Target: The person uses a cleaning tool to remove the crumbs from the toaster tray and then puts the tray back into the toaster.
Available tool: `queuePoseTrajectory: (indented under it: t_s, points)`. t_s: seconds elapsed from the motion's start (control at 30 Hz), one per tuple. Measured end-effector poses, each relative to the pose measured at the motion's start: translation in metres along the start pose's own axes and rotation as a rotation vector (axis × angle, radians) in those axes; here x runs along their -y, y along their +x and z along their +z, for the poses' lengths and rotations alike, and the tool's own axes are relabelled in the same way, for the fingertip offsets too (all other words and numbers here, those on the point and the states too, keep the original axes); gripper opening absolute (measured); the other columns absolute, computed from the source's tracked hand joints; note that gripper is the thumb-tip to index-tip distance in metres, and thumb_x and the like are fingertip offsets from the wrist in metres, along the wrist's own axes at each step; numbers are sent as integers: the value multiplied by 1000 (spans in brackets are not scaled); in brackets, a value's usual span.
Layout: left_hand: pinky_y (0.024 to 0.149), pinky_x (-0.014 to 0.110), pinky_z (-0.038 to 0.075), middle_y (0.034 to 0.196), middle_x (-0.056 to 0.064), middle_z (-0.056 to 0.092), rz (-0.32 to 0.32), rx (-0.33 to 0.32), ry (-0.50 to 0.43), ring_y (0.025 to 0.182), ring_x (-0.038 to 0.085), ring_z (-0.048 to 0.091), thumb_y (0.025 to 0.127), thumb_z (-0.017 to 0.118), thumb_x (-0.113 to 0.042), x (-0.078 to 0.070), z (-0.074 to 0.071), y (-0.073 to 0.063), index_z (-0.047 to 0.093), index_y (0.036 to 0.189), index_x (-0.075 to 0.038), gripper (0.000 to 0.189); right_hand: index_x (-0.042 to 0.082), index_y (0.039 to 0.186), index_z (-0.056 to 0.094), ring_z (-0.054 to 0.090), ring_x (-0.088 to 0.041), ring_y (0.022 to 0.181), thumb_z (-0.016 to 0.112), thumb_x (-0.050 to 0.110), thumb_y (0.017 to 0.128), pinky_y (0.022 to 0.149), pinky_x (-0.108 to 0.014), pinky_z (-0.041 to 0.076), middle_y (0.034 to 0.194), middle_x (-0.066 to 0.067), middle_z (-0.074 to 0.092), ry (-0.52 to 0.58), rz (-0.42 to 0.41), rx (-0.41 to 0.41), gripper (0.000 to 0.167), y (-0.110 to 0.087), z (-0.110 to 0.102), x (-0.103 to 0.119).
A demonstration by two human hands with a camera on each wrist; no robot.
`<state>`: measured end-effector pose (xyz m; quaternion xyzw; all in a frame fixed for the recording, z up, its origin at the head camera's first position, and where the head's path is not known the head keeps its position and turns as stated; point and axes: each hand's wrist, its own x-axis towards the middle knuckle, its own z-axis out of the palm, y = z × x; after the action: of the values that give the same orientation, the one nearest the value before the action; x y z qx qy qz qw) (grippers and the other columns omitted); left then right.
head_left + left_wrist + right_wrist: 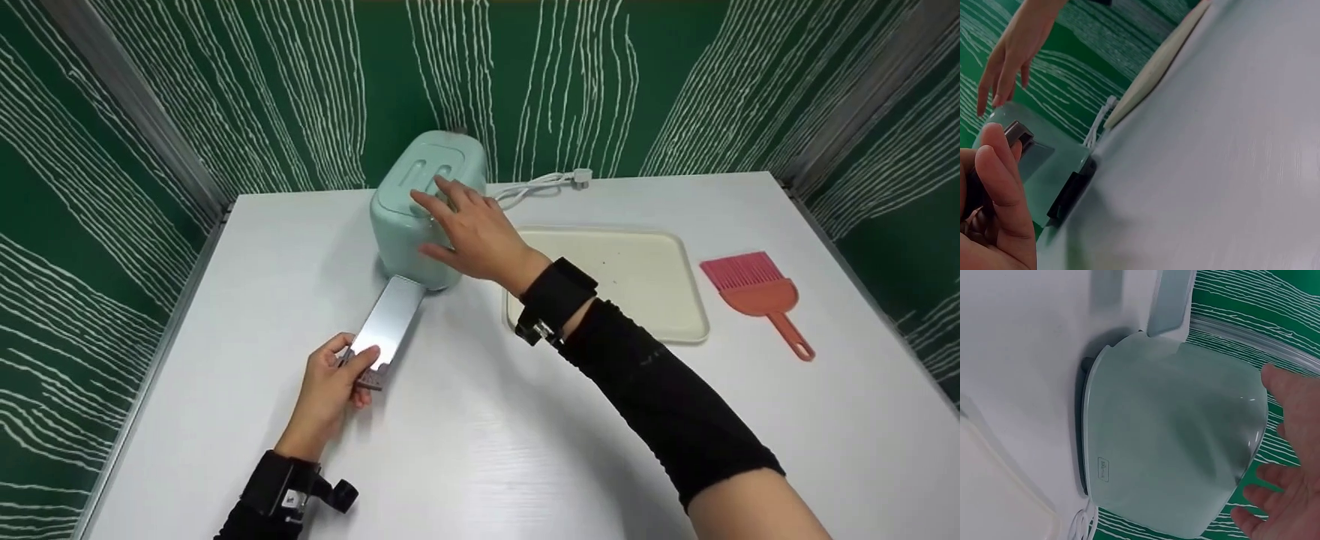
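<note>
A mint-green toaster [409, 232] with a lidded top stands at the back of the white table. My left hand [334, 375] pinches the handle end of a flat, shiny metal crumb tray [391, 315], thumb on top. The tray's far end lies by the toaster's lower front; whether it touches cannot be told. In the right wrist view the tray [1171, 304] shows beside the toaster [1168, 427]. My right hand [480, 232] is over the toaster's near right top edge, fingers spread and holding nothing. Contact there is unclear.
A cream rectangular tray [637, 285] with a few dark specks lies right of the toaster. Farther right is an orange-handled brush [761, 296] with pink bristles. The toaster's white cord and plug [581, 178] lie by the green back wall [517, 90].
</note>
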<state>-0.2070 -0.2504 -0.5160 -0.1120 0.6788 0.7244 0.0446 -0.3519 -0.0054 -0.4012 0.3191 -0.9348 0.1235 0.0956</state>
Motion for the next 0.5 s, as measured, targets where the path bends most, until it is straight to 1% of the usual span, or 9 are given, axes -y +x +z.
queuePoseTrajectory:
  t_s: [0.17,0.27,0.33,0.5]
  points:
    - [35,20,43,59,2,62,-35,5,-42,35,9,52,103,71,-6,7,-4,3,55,104,-2,16,25,170,31,28,-46,163,63,57,105,125,-64,39,176,-22,25,-8,27,31,80,9,6,2]
    - [36,20,45,60,2,61,-54,9,-34,36,9,53,103,71,-6,10,-7,5,54,102,-4,17,27,172,26,21,-47,165,60,58,106,128,-63,36,177,-22,23,-36,36,57,80,14,11,5]
    - [37,20,46,60,2,62,-68,13,-29,37,10,55,103,71,-7,11,-9,6,54,103,-4,17,26,172,26,20,-48,165,58,55,108,128,-63,36,177,-22,24,-57,35,55,77,16,15,6]
    - [38,19,48,61,3,66,-122,27,-24,39,10,60,104,71,-9,11,-14,9,50,107,-5,21,24,168,37,28,-52,161,60,45,110,126,-62,40,172,-26,33,-65,9,-11,66,19,21,9]
